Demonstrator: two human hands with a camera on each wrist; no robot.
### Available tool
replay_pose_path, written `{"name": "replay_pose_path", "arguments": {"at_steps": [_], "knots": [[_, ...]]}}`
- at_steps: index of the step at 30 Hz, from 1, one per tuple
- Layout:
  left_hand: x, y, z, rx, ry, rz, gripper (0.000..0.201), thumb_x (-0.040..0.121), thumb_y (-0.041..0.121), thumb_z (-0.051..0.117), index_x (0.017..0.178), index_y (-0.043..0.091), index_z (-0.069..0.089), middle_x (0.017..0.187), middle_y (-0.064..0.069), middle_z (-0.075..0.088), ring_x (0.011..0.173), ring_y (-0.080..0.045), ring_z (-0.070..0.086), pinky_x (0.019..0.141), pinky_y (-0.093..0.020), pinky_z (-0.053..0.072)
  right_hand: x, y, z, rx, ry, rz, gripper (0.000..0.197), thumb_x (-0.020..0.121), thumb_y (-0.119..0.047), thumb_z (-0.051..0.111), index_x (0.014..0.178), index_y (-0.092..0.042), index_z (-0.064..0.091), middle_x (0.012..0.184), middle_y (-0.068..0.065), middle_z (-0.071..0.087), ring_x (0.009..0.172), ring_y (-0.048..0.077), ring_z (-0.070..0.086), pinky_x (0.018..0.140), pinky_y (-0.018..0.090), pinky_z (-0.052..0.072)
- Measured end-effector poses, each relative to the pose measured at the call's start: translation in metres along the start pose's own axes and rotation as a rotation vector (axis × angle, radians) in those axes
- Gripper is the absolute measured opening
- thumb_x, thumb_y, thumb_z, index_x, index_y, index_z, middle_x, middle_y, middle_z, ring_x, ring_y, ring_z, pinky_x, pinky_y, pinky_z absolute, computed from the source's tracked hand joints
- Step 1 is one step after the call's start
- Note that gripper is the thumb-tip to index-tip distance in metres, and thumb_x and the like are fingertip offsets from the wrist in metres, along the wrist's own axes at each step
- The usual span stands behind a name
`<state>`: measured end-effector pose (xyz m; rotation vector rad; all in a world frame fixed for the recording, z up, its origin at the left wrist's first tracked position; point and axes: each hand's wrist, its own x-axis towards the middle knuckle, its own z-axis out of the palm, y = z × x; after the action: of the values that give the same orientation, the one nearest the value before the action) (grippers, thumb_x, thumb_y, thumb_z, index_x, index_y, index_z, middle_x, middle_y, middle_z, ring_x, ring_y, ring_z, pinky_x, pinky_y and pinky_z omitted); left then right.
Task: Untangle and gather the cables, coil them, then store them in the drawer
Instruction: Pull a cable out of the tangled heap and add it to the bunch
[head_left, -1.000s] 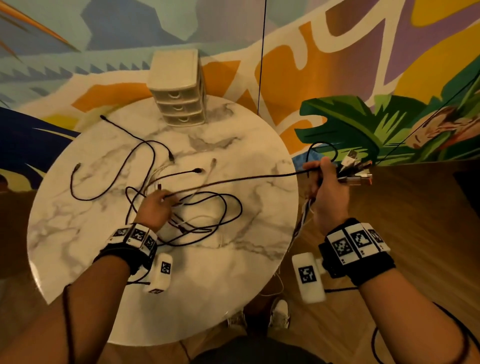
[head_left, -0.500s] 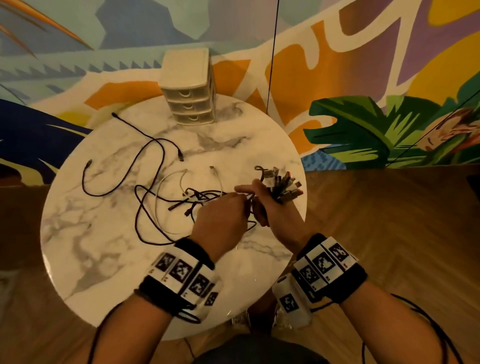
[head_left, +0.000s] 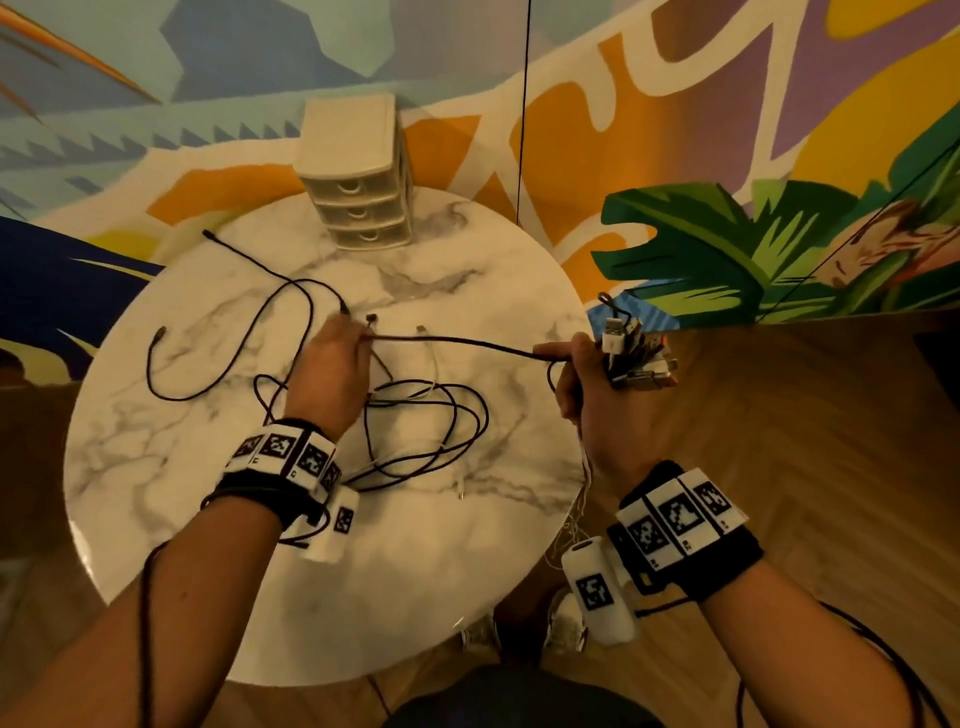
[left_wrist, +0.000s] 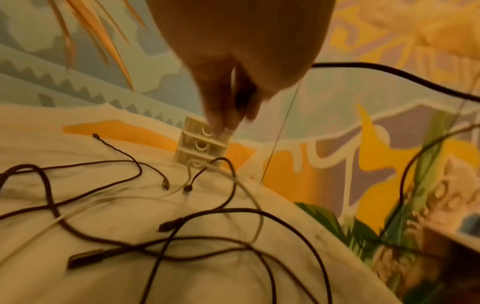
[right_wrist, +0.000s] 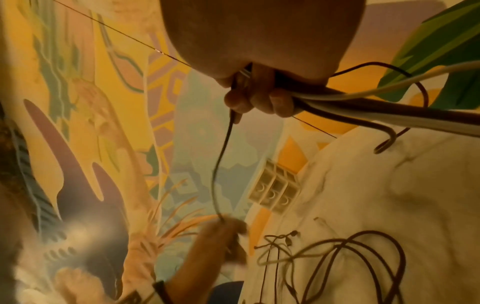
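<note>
Several dark and white cables (head_left: 415, 415) lie tangled on the round marble table (head_left: 156, 493). My left hand (head_left: 357, 340) pinches one dark cable (head_left: 457, 343) above the tangle; in the left wrist view the left hand (left_wrist: 231, 115) has fingertips pressed together. That cable runs nearly straight to my right hand (head_left: 571, 359), past the table's right edge. The right hand (right_wrist: 259, 100) grips a bundle of cables (right_wrist: 376, 109), and their plug ends (head_left: 636, 353) fan out above the fist. A cream three-drawer unit (head_left: 358, 171) stands at the table's far edge, drawers closed.
One long black cable (head_left: 228, 332) loops across the table's left side. A painted mural wall (head_left: 727, 156) rises behind the table, with a thin dark line (head_left: 523, 130) hanging in front of it. Wooden floor (head_left: 805, 467) lies to the right.
Half a second ago my hands met over the table's right part. They have moved apart, left hand leftward and right hand out past the edge, drawing the dark cable straight between them.
</note>
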<state>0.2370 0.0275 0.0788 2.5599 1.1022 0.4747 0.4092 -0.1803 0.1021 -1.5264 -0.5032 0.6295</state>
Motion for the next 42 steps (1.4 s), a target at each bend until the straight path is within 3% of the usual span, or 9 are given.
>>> {"name": "replay_pose_path", "arguments": {"at_steps": [5, 10, 14, 19, 23, 27, 34, 38, 42], "knots": [[-0.036, 0.048, 0.020, 0.099, -0.946, 0.076, 0.033, 0.092, 0.044, 0.050, 0.094, 0.016, 0.067, 0.095, -0.002, 0.064, 0.089, -0.019, 0.059, 0.080, -0.034, 0.047, 0.003, -0.003, -0.028, -0.034, 0.102, 0.052, 0.047, 0.097, -0.050, 0.035, 0.081, -0.027, 0.073, 0.049, -0.002, 0.043, 0.044, 0.011, 0.034, 0.047, 0.027, 0.026], [-0.033, 0.149, 0.021, -0.064, -0.643, 0.295, 0.051, 0.087, 0.053, 0.054, 0.131, 0.027, 0.045, 0.108, 0.006, 0.055, 0.087, -0.012, 0.054, 0.080, -0.031, 0.046, -0.008, -0.012, -0.062, 0.022, 0.187, 0.063, 0.047, 0.100, -0.038, 0.038, 0.080, -0.012, 0.071, 0.048, -0.001, 0.043, 0.043, 0.007, 0.036, 0.044, 0.017, 0.029], [-0.023, 0.229, 0.033, -0.244, -0.586, 0.399, 0.033, 0.094, 0.039, 0.051, 0.121, 0.022, 0.056, 0.092, 0.000, 0.063, 0.081, -0.018, 0.058, 0.070, -0.034, 0.044, -0.019, -0.014, -0.092, 0.051, 0.196, 0.077, 0.047, 0.099, -0.041, 0.041, 0.083, -0.012, 0.073, 0.050, 0.004, 0.039, 0.045, 0.028, 0.040, 0.045, 0.032, 0.037], [-0.023, 0.255, 0.079, -0.369, -0.597, 0.353, 0.027, 0.099, 0.026, 0.043, 0.100, 0.006, 0.062, 0.088, -0.008, 0.063, 0.080, -0.022, 0.057, 0.064, -0.032, 0.037, -0.037, -0.012, -0.150, -0.042, 0.336, 0.096, 0.041, 0.099, -0.039, 0.038, 0.086, -0.019, 0.072, 0.047, -0.006, 0.040, 0.041, 0.003, 0.035, 0.041, 0.013, 0.030], [-0.038, 0.227, 0.148, -0.200, -0.868, 0.197, 0.052, 0.096, 0.051, 0.033, 0.098, 0.005, 0.058, 0.100, -0.017, 0.064, 0.093, -0.034, 0.060, 0.077, -0.037, 0.044, -0.052, -0.002, -0.191, -0.083, 0.411, 0.101, 0.048, 0.099, -0.043, 0.036, 0.084, -0.015, 0.072, 0.047, -0.006, 0.042, 0.043, 0.006, 0.037, 0.044, 0.016, 0.031], [-0.054, 0.237, 0.180, 0.189, -1.081, 0.103, 0.039, 0.096, 0.035, 0.045, 0.127, 0.011, 0.049, 0.133, -0.016, 0.051, 0.118, -0.032, 0.051, 0.099, -0.037, 0.040, -0.062, 0.000, -0.217, -0.082, 0.457, 0.085, 0.049, 0.099, -0.041, 0.037, 0.079, -0.013, 0.071, 0.049, 0.002, 0.044, 0.043, 0.011, 0.038, 0.046, 0.020, 0.033], [-0.070, 0.354, 0.119, -0.696, -0.976, 0.515, 0.046, 0.088, 0.019, 0.064, 0.129, 0.026, 0.044, 0.110, 0.025, 0.046, 0.094, 0.015, 0.046, 0.081, -0.001, 0.036, -0.063, -0.013, -0.230, -0.137, 0.388, 0.032, 0.040, 0.099, -0.033, 0.041, 0.077, -0.017, 0.071, 0.078, 0.003, 0.069, 0.070, 0.009, 0.064, 0.065, 0.017, 0.049], [-0.063, 0.394, 0.110, -0.916, -0.979, 0.492, 0.050, 0.089, 0.000, 0.055, 0.136, 0.006, 0.041, 0.123, 0.005, 0.051, 0.110, -0.008, 0.053, 0.096, -0.024, 0.045, -0.057, -0.035, -0.247, -0.245, 0.278, -0.034, 0.040, 0.099, -0.030, 0.041, 0.088, -0.009, 0.073, 0.095, -0.001, 0.070, 0.080, -0.005, 0.061, 0.070, 0.006, 0.045], [-0.064, 0.415, 0.099, -1.144, -1.007, 0.271, 0.023, 0.088, 0.003, 0.045, 0.108, 0.006, 0.056, 0.092, -0.005, 0.058, 0.076, -0.006, 0.057, 0.070, -0.024, 0.049, -0.055, -0.047, -0.259, -0.095, 0.228, 0.004, 0.046, 0.096, -0.042, 0.041, 0.103, -0.007, 0.070, 0.096, 0.003, 0.070, 0.070, -0.003, 0.064, 0.058, 0.008, 0.046]]}}
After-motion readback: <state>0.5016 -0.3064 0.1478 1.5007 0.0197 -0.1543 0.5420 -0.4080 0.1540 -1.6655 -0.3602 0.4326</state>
